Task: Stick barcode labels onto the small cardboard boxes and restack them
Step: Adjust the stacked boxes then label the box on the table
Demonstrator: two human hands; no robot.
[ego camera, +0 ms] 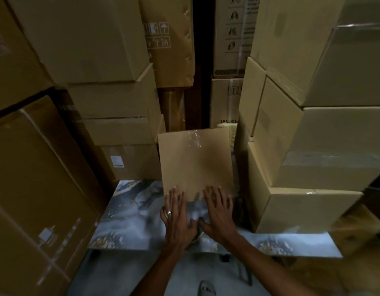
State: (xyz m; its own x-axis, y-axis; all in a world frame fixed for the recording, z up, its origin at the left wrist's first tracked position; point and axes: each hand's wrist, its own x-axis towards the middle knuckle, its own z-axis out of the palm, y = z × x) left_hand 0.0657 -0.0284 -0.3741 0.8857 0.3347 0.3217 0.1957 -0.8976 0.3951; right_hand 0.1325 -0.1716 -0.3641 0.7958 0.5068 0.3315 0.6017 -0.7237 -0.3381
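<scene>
Both hands flat against one small box on a marbled worktop, hemmed in by carton stacks.

From the left: tall stacked cartons, then the left hand, fingers straight and spread, tips on the near edge of the small cardboard box, gripping nothing. The right hand lies the same way just beside it. The box stands on the worktop between the left cartons and the right stack. No barcode label shows on its facing side. Judgement: an uneven push could skew the box against the right stack.
</scene>
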